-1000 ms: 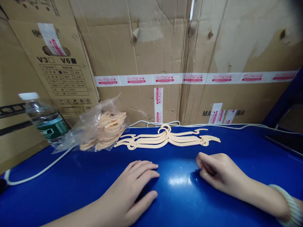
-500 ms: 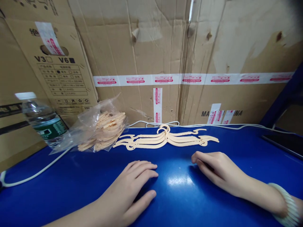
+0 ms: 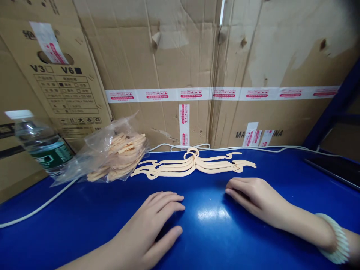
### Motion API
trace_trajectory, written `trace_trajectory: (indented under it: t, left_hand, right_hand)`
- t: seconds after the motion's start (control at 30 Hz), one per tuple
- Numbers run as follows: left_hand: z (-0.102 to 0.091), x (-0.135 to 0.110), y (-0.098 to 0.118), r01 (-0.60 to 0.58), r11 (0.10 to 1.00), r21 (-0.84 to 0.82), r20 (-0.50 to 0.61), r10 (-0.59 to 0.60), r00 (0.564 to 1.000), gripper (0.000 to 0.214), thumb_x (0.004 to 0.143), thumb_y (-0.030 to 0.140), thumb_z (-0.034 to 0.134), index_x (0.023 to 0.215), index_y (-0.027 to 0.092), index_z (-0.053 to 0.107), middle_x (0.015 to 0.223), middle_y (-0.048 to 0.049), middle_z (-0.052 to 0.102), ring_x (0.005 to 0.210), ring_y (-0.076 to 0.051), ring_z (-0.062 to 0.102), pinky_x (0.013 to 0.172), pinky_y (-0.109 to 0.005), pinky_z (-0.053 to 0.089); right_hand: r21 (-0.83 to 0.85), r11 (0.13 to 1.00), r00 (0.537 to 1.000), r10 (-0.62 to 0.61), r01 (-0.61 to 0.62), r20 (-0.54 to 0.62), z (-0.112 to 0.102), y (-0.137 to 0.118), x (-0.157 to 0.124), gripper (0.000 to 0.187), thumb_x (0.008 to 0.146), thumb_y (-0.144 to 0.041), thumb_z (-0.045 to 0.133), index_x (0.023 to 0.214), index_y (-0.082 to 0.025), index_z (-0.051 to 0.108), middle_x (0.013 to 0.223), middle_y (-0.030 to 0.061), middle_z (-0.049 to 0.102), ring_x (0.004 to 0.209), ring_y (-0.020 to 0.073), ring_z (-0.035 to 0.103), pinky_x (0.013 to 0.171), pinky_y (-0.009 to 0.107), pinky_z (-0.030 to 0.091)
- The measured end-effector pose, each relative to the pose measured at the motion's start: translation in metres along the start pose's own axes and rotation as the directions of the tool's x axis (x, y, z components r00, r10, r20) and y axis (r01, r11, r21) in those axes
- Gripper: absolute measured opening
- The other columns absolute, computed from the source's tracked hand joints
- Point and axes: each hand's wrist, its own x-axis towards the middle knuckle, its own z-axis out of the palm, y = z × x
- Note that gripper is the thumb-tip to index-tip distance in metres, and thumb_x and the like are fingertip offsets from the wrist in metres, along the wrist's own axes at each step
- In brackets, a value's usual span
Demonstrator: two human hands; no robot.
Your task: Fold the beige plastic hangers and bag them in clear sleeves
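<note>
Several cream plastic clothes hangers (image 3: 180,168) lie in a small stack on the blue table (image 3: 208,240), their hooks pointing at the back wall. In front of them, my left hand (image 3: 157,221) hovers or rests over the tabletop, fingers spread and holding nothing. On the other side, my right hand (image 3: 255,198) is closed, with thumb and index finger meeting at the tips; nothing shows between them. It is nearest to the hangers' right end and apart from them. A pale ridged band circles the right wrist.
At the left, a clear plastic bag (image 3: 118,153) holds a pile of thin beige pieces, beside a water bottle (image 3: 42,146) with a green label. White cables (image 3: 47,206) run along the table. Taped cardboard (image 3: 157,60) stands behind. A dark flat device (image 3: 334,168) lies far right.
The view has shifted slightly, moving the scene a little to the left. My right thumb has drawn closer to the index fingertip. The hangers lie as before.
</note>
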Motion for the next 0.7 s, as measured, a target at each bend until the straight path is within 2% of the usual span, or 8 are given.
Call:
trace_trajectory:
  t: [0.23, 0.4, 0.53, 0.7]
  left_hand:
    - [0.001, -0.001, -0.001, 0.014, 1.0, -0.026, -0.01, -0.015, 1.0, 0.026, 0.095, 0.028, 0.053, 0.12, 0.032, 0.061, 0.134, -0.0032, 0.062, 0.127, -0.026, 0.052, 0.109, -0.045, 0.04]
    - [0.001, -0.001, -0.001, 0.016, 0.998, -0.055, -0.02, -0.017, 1.0, 0.027, 0.094, 0.028, 0.053, 0.12, 0.032, 0.061, 0.133, -0.0041, 0.063, 0.126, -0.027, 0.053, 0.107, -0.046, 0.041]
    - [0.001, -0.001, -0.001, 0.027, 0.996, -0.084, -0.033, -0.03, 0.999, 0.027, 0.094, 0.028, 0.054, 0.119, 0.033, 0.062, 0.132, -0.0035, 0.064, 0.125, -0.026, 0.053, 0.107, -0.046, 0.041]
    - [0.001, -0.001, 0.0, 0.038, 0.989, -0.14, -0.065, -0.047, 0.997, 0.026, 0.094, 0.028, 0.054, 0.118, 0.034, 0.062, 0.13, -0.0018, 0.064, 0.123, -0.024, 0.056, 0.107, -0.042, 0.043]
  right_hand:
    - [-0.048, 0.997, 0.998, 0.055, -0.054, 0.024, -0.014, 0.012, 0.004, 0.027, 0.101, -0.031, 0.038, 0.091, -0.022, 0.061, 0.089, 0.0066, 0.068, 0.079, 0.0225, 0.065, 0.071, 0.037, 0.051]
    - [-0.062, 0.998, 0.999, 0.021, -0.024, -0.049, -0.02, 0.035, 0.002, 0.024, 0.096, -0.028, 0.044, 0.104, -0.019, 0.065, 0.107, 0.0128, 0.07, 0.1, 0.0273, 0.067, 0.087, 0.046, 0.055]
    - [-0.136, 0.991, 0.988, -0.007, -0.014, -0.151, -0.011, 0.05, 0.0, 0.038, 0.095, -0.029, 0.046, 0.128, -0.015, 0.059, 0.134, 0.0185, 0.061, 0.124, 0.0311, 0.058, 0.101, 0.052, 0.05]
    - [-0.21, 0.977, 0.991, -0.063, 0.038, -0.115, 0.009, 0.058, 0.001, 0.046, 0.099, -0.02, 0.037, 0.143, -0.012, 0.046, 0.147, 0.0184, 0.05, 0.138, 0.0303, 0.044, 0.11, 0.055, 0.042]
